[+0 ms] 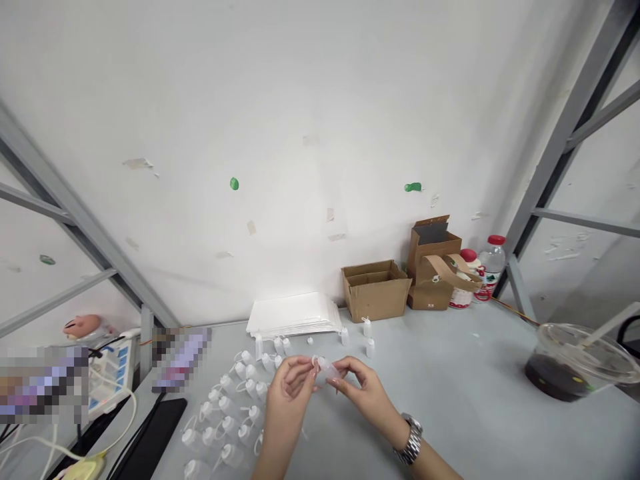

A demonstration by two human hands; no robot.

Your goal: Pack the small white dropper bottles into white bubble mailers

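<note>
Both my hands meet over the middle of the table around one small translucent plastic squeeze bottle. My left hand pinches it at the cap end. My right hand grips its body from the other side, with a metal-banded watch on that wrist. The bottle is tilted, and the fingers hide part of it. Many similar bottles with white caps and looped straps stand in loose rows left of my left hand. A few more, such as one small bottle, stand beyond my hands.
White sheets lie stacked by the wall. Right of them are an open cardboard box, a brown paper bag and a red-capped bottle. A plastic bowl of dark liquid sits far right. Cables and a black strip lie left.
</note>
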